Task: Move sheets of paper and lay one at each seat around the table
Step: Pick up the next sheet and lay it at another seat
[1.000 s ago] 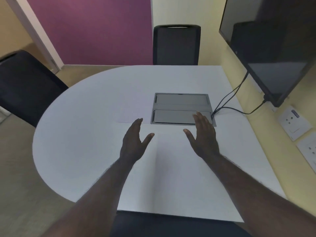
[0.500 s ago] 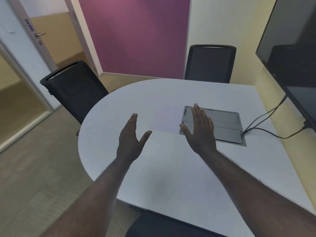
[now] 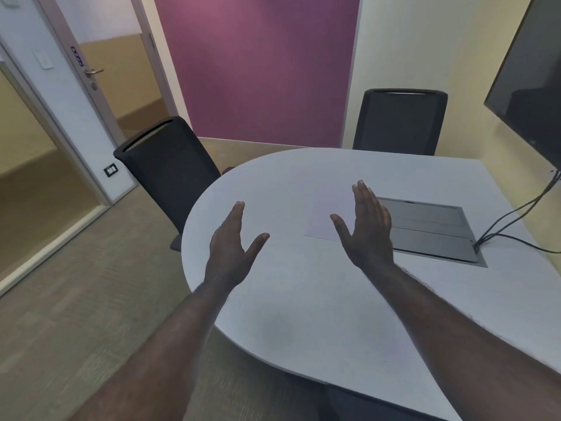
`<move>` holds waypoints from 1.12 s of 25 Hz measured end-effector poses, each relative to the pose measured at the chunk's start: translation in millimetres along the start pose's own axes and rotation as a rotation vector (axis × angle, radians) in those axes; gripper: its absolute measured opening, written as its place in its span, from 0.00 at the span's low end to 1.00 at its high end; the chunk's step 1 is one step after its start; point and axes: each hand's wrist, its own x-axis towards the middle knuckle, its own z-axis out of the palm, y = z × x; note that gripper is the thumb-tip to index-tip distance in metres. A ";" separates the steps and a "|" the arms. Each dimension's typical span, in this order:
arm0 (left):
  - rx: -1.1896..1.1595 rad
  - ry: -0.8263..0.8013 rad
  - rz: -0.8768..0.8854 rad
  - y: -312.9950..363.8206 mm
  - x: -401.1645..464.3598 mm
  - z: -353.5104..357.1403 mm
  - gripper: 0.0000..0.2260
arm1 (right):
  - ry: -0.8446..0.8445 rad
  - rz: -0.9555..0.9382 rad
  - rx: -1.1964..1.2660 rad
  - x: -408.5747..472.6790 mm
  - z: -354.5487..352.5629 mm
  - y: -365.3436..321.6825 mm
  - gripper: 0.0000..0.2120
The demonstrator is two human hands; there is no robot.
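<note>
A white sheet of paper (image 3: 326,214) lies flat near the middle of the white table (image 3: 288,177), its right part hidden behind my right hand. My left hand (image 3: 232,247) hovers above the table's left side with straight fingers and the thumb spread, holding nothing. My right hand (image 3: 365,226) is held edge-up with straight fingers over the paper's right side and the grey cable hatch (image 3: 431,232); it holds nothing. One black chair (image 3: 168,168) stands at the table's rounded left end and another black chair (image 3: 399,123) at the far side.
Black cables (image 3: 516,214) run from the hatch up to a dark wall screen (image 3: 534,86) on the right. A third dark seat (image 3: 358,402) shows under the table's near edge. An open doorway (image 3: 36,141) and carpet floor lie to the left.
The view has swung left and up, bringing the left chair and doorway into sight. Both hands stay raised and flat above the table, holding nothing.
</note>
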 end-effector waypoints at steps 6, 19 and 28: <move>-0.015 -0.047 0.013 -38.7 16.5 -20.6 0.36 | 0.033 0.017 -0.070 7.6 25.0 -33.9 0.31; -0.009 -0.120 0.134 -70.3 132.9 10.0 0.35 | 0.088 0.090 -0.186 73.3 70.7 -8.0 0.30; -0.053 -0.238 0.148 -78.3 206.7 56.4 0.34 | 0.068 0.167 -0.268 110.4 109.2 21.4 0.30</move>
